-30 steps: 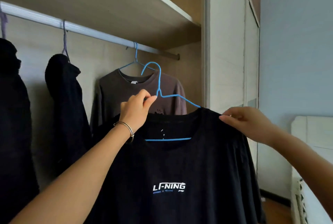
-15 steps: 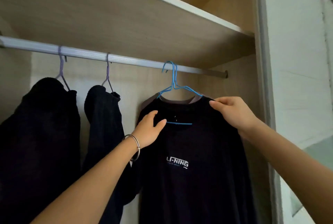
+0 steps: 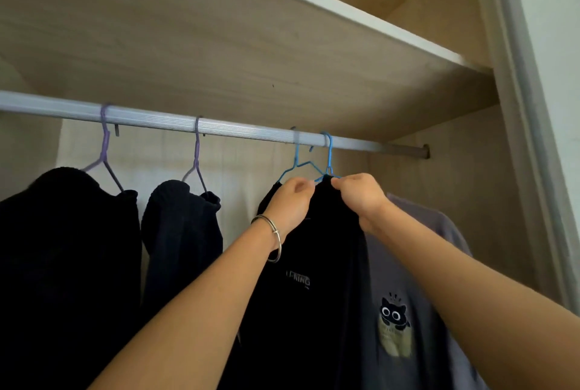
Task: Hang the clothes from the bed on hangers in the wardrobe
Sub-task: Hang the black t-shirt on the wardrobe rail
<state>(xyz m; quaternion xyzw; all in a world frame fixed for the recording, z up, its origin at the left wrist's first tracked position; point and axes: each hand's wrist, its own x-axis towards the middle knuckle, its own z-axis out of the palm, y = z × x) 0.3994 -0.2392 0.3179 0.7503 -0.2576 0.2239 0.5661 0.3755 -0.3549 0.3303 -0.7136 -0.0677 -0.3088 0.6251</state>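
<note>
Both hands are raised close together just under the rail (image 3: 219,127) of the wardrobe (image 3: 464,201), with only a narrow gap left between them. The left hand (image 3: 293,198) is curled round the top edge of the black T-shirt (image 3: 307,311), and the same edge is pinched by the right hand (image 3: 361,198) from the other side, so that the cloth is drawn up into a peak between the two. That peak is met by the neck of a blue hanger (image 3: 328,154), whose hook is seen over the rail directly above the hands. A second blue hanger (image 3: 295,154) is hooked just beside it, above the left hand (which shirt is carried by which hanger cannot be told). The black T-shirt hangs down below both hands, its white lettering partly covered by the left forearm. A thin metal bracelet (image 3: 274,239) is worn on the left wrist.

Below and outside the right hand a grey-purple shirt (image 3: 417,264) with a cat print is hung, partly behind the right forearm. Well out from the left hand, two purple hangers (image 3: 105,144) are seen on the same rail, each loaded with a dark garment (image 3: 62,248). A wooden shelf (image 3: 282,44) lies above the rail and the hands
</note>
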